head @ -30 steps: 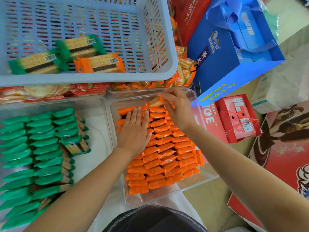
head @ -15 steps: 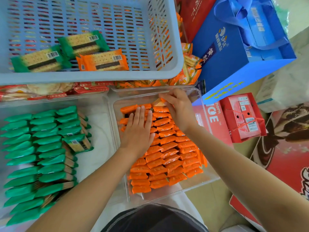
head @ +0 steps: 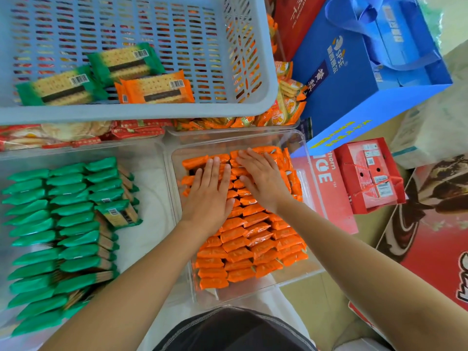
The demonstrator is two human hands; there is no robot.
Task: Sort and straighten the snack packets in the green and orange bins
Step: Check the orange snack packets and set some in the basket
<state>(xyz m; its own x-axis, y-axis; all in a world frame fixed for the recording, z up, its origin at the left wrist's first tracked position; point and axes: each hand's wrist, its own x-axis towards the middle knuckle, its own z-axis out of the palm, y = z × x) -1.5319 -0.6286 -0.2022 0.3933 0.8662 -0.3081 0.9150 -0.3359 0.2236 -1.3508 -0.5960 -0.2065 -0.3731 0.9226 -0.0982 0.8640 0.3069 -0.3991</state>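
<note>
Centre frame, orange bin (head: 307, 188): both hands lie flat on the far rows of the orange packets (head: 253, 244). Fingers are straight and pressing down, nothing gripped or pinched. Left hand (head: 210, 198) sits just beside right hand (head: 263, 178), nearly touching. The orange packets stand on edge in roughly three columns. Lower rows look neat, the top rows under the palms look uneven, and the right column leans at the wall.

Left of frame, green bin (head: 152, 198): green packets (head: 50, 224) run in columns, mostly lined up. One stray packet (head: 119, 214) lies flat and skewed on the right column, and the lowest rows fan out.

Upper left, blue basket (head: 126, 112) holds three loose packets (head: 154, 89), two green and one orange, not yet sorted.

Judgement: the orange side is close to done and only needs levelling. The green side needs the stray stood up and its lower rows squared, and the basket packets are left to move. Blue bag (head: 367, 84) and red box (head: 369, 176) at right, not involved.
</note>
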